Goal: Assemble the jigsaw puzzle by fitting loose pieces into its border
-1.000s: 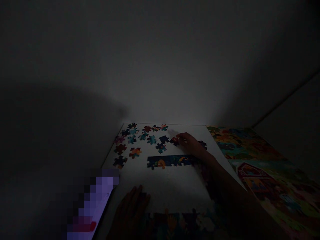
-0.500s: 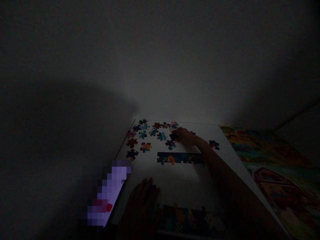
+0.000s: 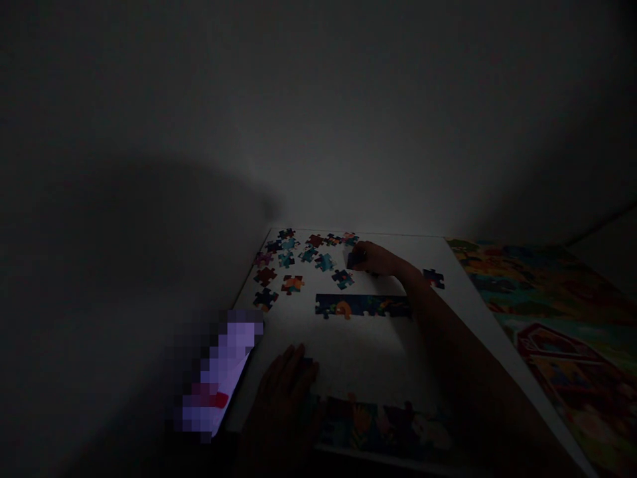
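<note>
My right hand (image 3: pixel 374 257) is closed on a dark jigsaw puzzle piece (image 3: pixel 354 259) near the far side of the white tabletop (image 3: pixel 358 348). Just in front of it is a loose blue piece (image 3: pixel 342 278). A joined strip of dark blue pieces (image 3: pixel 361 306) runs across the middle, its right end hidden by my forearm. My left hand (image 3: pixel 284 388) lies flat at the near left with its fingers stretched out. Beside its fingertips a dark piece (image 3: pixel 307 362) shows in part. Another joined section (image 3: pixel 378 425) lies along the near edge, dim in shadow.
Several loose pieces are scattered at the far left, among them an orange one (image 3: pixel 292 285). One dark piece (image 3: pixel 434 278) lies right of my forearm. A blurred-out lit screen (image 3: pixel 231 372) stands at the left edge. Colourful pictures (image 3: pixel 557 345) cover the right side. A wall rises behind.
The view has tipped slightly, so the tabletop sits a little higher. My right hand still holds the piece and has shifted only slightly. The left hand stays flat.
</note>
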Demonstrator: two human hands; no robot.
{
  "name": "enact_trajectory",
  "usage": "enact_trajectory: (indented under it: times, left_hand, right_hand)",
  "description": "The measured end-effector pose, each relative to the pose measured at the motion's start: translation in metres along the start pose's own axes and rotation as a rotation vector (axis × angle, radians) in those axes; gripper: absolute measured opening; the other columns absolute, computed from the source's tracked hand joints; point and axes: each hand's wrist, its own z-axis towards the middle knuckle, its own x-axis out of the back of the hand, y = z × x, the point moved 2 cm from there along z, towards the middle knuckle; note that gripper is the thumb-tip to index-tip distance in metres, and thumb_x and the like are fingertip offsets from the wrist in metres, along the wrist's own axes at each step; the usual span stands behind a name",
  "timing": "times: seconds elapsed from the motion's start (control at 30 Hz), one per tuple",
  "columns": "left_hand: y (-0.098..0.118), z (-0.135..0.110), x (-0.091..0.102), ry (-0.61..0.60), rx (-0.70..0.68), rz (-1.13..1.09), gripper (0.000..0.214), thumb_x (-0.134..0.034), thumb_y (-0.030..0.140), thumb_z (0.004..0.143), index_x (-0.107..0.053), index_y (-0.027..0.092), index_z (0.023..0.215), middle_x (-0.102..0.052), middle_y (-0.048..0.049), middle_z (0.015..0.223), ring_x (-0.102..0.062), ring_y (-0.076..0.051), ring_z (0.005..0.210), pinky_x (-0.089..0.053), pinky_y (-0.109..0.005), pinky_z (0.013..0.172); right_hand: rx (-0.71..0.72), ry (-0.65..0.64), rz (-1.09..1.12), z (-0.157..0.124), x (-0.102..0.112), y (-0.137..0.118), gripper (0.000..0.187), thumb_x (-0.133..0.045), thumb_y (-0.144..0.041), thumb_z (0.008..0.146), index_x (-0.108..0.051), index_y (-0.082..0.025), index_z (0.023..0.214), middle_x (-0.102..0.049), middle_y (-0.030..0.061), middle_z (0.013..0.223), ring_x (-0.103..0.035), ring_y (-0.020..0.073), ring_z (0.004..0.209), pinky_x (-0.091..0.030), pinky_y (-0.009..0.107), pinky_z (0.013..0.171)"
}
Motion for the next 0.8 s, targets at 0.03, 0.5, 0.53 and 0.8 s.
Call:
enact_trajectory:
  times: [0.03, 0.5, 0.53, 0.8]
  left_hand:
    - [0.000, 0.000, 0.000, -0.003, 0.002, -0.003, 0.040, -0.055, 0.034, 0.091, -0.059, 0.023, 0.129, -0.057, -0.0098, 0.139, -0.053, -0.029, 0.129, -0.058, -0.044, 0.091]
    - [-0.002, -0.003, -0.002, -0.030, 0.106, -0.094, 0.039, -0.056, 0.035, 0.091, -0.058, 0.026, 0.129, -0.056, -0.0090, 0.141, -0.056, -0.027, 0.126, -0.057, -0.042, 0.093]
    - [-0.002, -0.004, -0.003, -0.028, 0.111, -0.094, 0.039, -0.056, 0.035, 0.091, -0.058, 0.026, 0.129, -0.056, -0.0088, 0.140, -0.056, -0.027, 0.126, -0.057, -0.042, 0.094]
    - [-0.003, -0.009, -0.009, -0.030, 0.116, -0.103, 0.041, -0.056, 0.033, 0.091, -0.056, 0.025, 0.131, -0.053, -0.0089, 0.144, -0.050, -0.027, 0.131, -0.053, -0.043, 0.099]
  right_hand:
    - [-0.009, -0.016, 0.014, -0.001, 0.002, -0.003, 0.032, -0.074, -0.022, 0.073, -0.065, -0.020, 0.104, -0.069, 0.0070, 0.098, -0.064, 0.0216, 0.085, -0.051, 0.033, 0.076]
    - [0.295, -0.269, 0.487, -0.006, -0.031, -0.095, 0.038, -0.061, -0.015, 0.084, -0.062, -0.016, 0.122, -0.069, 0.0044, 0.091, -0.063, 0.0140, 0.076, -0.049, 0.025, 0.069]
    - [0.315, -0.304, 0.502, -0.006, -0.038, -0.099, 0.037, -0.061, -0.015, 0.084, -0.064, -0.016, 0.121, -0.069, 0.0044, 0.091, -0.063, 0.0140, 0.076, -0.048, 0.025, 0.070]
    - [0.433, -0.440, 0.557, -0.008, -0.071, -0.099, 0.041, -0.060, -0.014, 0.086, -0.065, -0.018, 0.127, -0.069, 0.0067, 0.116, -0.062, 0.0156, 0.094, -0.047, 0.028, 0.082]
